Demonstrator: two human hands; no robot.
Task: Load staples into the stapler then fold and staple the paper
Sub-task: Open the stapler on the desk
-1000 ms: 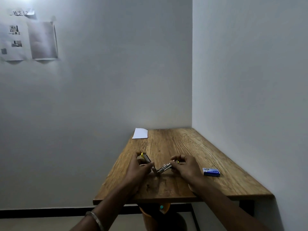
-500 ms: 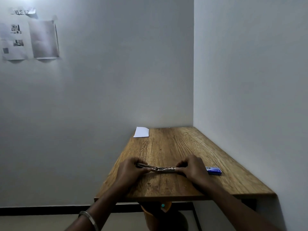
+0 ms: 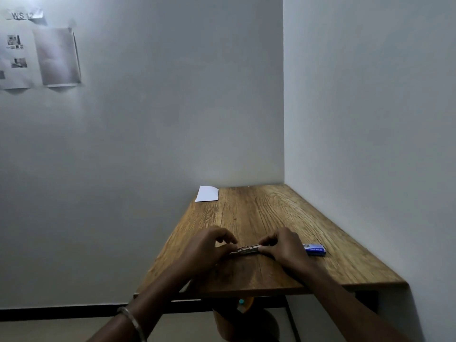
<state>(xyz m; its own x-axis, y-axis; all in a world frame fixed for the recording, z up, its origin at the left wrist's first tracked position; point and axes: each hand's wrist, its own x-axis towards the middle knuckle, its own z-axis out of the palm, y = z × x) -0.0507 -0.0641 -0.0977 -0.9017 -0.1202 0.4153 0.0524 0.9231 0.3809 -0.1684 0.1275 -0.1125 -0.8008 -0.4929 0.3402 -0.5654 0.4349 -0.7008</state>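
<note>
Fingers [image 3: 267, 240] on stapler [image 3: 245, 250], wooden table [image 3: 259, 213], corner of grey walls [image 3: 148, 119]

The table [image 3: 259, 218] was warm brown wood with darker grain streaks running along its length, and its frame beneath was black. A plain white paper [image 3: 207, 194] lay at its far corner, the staple box [image 3: 314, 249] was blue with a paler printed patch, and the stapler [image 3: 246, 250] showed silvery grey metal. The walls were pale grey-white, the sheets [image 3: 37, 58] pinned up were white with small dark printed pictures, and a bangle [image 3: 132, 322] on the wrist was silver.
</note>
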